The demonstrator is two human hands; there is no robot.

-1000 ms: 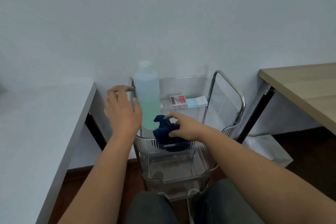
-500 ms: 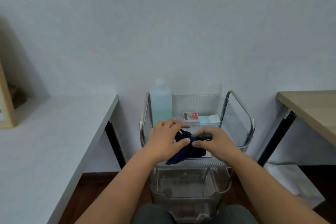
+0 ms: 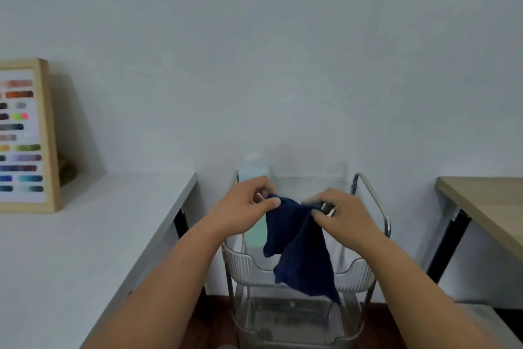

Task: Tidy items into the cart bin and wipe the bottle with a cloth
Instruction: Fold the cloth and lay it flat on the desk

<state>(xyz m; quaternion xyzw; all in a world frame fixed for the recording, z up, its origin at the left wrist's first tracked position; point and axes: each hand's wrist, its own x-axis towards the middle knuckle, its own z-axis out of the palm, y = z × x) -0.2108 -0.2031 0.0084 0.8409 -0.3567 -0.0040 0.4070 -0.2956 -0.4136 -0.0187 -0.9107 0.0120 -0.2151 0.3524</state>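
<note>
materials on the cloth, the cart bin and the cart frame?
Cloth: dark navy fabric, matte, probably a soft towel weave; it hangs in limp folds from the left hand and right hand.
Cart bin: clear ribbed plastic by the look; you see through its walls.
Cart frame: likely metal tube, silvery with a slight sheen.

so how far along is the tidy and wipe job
Done: the bottle stands in the cart's top bin. In hand: left hand and right hand hold the dark blue cloth spread above the bin. Left: the cloth isn't on the bottle yet, so wiping remains.
</note>
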